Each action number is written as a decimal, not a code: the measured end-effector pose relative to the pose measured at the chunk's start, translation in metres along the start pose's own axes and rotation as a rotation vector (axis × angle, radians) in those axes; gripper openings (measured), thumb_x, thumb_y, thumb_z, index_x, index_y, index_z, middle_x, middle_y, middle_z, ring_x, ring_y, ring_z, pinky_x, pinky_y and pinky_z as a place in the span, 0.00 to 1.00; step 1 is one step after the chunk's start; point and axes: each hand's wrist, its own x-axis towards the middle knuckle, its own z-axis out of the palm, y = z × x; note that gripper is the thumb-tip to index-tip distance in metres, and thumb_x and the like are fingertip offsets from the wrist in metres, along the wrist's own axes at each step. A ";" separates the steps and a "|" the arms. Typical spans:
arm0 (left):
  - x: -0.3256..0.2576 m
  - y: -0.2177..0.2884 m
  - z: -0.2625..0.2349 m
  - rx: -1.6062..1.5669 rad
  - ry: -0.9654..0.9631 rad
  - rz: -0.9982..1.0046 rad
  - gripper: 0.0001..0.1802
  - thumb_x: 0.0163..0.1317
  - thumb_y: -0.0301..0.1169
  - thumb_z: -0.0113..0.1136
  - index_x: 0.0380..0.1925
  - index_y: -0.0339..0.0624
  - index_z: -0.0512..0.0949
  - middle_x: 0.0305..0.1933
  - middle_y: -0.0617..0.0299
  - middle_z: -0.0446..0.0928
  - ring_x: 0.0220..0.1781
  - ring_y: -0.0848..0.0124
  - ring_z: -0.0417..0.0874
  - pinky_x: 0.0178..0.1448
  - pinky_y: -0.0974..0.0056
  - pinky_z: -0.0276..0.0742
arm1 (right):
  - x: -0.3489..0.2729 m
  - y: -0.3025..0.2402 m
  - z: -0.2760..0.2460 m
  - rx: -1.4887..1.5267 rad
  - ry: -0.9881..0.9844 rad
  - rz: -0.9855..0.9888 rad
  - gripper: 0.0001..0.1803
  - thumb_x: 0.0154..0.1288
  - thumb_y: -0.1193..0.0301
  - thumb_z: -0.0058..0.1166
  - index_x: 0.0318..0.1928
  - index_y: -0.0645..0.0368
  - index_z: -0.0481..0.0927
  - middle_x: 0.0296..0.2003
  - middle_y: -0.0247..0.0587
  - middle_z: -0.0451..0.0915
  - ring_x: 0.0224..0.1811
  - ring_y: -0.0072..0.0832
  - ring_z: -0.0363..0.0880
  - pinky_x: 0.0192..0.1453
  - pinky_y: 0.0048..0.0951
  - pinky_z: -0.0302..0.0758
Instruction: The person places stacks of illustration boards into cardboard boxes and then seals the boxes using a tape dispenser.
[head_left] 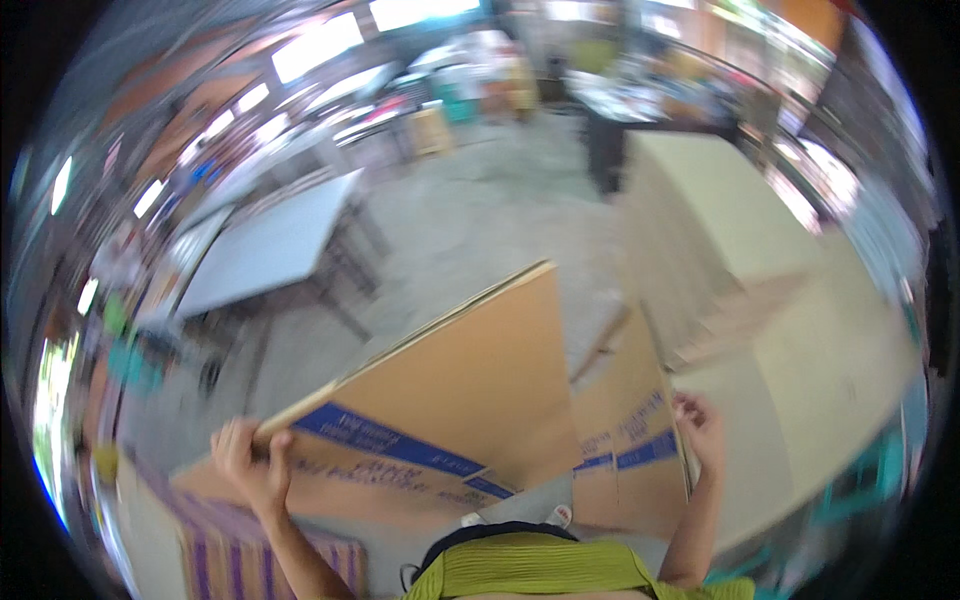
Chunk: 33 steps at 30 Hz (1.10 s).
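Note:
A large brown cardboard box [480, 365] with blue printed bands stands in front of me, its panels spread apart in a V. My left hand [252, 462] is closed round the top edge of the left panel, thumb on the near side. At the right panel [625, 425], my right hand [702, 428] has its fingers curled in a pinch at the upper edge. Motion blur softens the fingertips there. Between the panels, below, parts of my shoes [560, 515] show on the floor.
To my right, tall stacked boards [700, 200] stand beside a wide pale tabletop [830, 400]. A grey-topped table [270, 250] is at the left. Purple-striped cardboard [260, 565] lies low by my left forearm. Cluttered worktables [650, 100] line the back, beyond the concrete floor [490, 200].

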 end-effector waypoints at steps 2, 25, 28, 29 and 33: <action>-0.010 -0.010 -0.008 0.073 0.029 -0.128 0.20 0.50 0.45 0.65 0.22 0.39 0.72 0.21 0.59 0.68 0.27 0.61 0.68 0.37 0.60 0.59 | 0.017 0.007 0.065 0.073 -0.236 -0.038 0.21 0.56 0.76 0.58 0.53 0.61 0.76 0.41 0.39 0.77 0.37 0.24 0.76 0.39 0.23 0.75; -0.243 -0.366 0.034 -0.954 1.260 -1.173 0.08 0.64 0.34 0.57 0.34 0.42 0.75 0.35 0.67 0.76 0.37 0.77 0.74 0.43 0.69 0.70 | 0.125 -0.009 0.641 0.614 -0.656 0.420 0.54 0.55 0.45 0.59 0.73 0.41 0.38 0.72 0.52 0.40 0.72 0.56 0.41 0.64 0.67 0.50; -0.211 -0.405 0.064 -1.105 1.281 -1.232 0.12 0.64 0.37 0.57 0.37 0.40 0.75 0.39 0.60 0.79 0.40 0.72 0.78 0.47 0.66 0.73 | 0.106 -0.095 0.736 0.827 -0.832 0.179 0.56 0.52 0.42 0.60 0.72 0.44 0.40 0.71 0.52 0.41 0.71 0.56 0.42 0.64 0.64 0.51; -0.223 -0.399 0.082 -1.140 1.283 -1.240 0.13 0.64 0.38 0.57 0.38 0.39 0.75 0.40 0.60 0.79 0.40 0.71 0.78 0.47 0.65 0.73 | 0.112 -0.085 0.744 0.702 -0.714 0.152 0.55 0.53 0.41 0.59 0.72 0.44 0.42 0.71 0.51 0.43 0.71 0.54 0.43 0.65 0.64 0.51; -0.235 -0.404 0.084 -1.099 1.299 -1.167 0.16 0.65 0.41 0.56 0.41 0.38 0.75 0.41 0.59 0.79 0.41 0.69 0.79 0.47 0.65 0.74 | 0.160 -0.060 0.777 0.418 -0.598 0.339 0.48 0.57 0.41 0.55 0.71 0.46 0.49 0.70 0.46 0.50 0.71 0.46 0.49 0.65 0.61 0.51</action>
